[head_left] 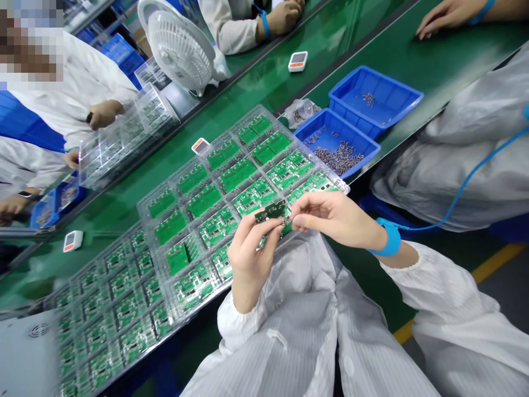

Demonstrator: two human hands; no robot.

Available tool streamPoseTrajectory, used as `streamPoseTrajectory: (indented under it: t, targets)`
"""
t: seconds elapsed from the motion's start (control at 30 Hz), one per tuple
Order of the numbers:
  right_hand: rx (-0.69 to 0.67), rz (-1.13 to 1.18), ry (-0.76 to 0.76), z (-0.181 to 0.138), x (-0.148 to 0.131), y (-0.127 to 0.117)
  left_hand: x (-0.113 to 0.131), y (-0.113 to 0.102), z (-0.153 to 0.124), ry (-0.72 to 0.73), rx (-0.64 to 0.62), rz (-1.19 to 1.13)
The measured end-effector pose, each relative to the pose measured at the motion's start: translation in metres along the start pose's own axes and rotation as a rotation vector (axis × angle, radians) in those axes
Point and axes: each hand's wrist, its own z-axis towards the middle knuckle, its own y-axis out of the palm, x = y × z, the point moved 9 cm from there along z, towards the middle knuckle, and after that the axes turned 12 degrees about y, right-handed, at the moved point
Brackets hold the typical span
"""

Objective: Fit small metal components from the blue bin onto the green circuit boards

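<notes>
My left hand pinches a small green circuit board by its lower edge, tilted up on its side. At the right end of that board, the fingertips of my right hand are pressed together; whatever tiny piece they hold is too small to make out. A blue wrist strap with a cord is around my right wrist. Beneath both hands lies a clear plastic tray with several circuit boards in its compartments. In one left compartment, a board sits beside an uncovered pocket.
Two blue bins with small metal parts stand right of the tray, beside a plastic bag of parts. Another board tray lies left. White-orange devices and a fan stand farther back. Co-workers sit across and at right.
</notes>
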Motion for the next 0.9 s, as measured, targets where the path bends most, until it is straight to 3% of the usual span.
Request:
streamPoseTrajectory:
  t: [0.43,0.67,0.9]
  targets:
    - [0.086,-0.113,-0.123,-0.001,0.002,0.005,0.000,0.000,0.000,-0.026,0.026,-0.028]
    - [0.201,-0.175,-0.240,-0.008,-0.003,0.004,0.000,-0.002,-0.002,-0.001,0.011,0.002]
    - [0.148,-0.115,-0.142,-0.004,0.011,0.010,0.004,-0.002,-0.004,0.037,0.029,0.015]
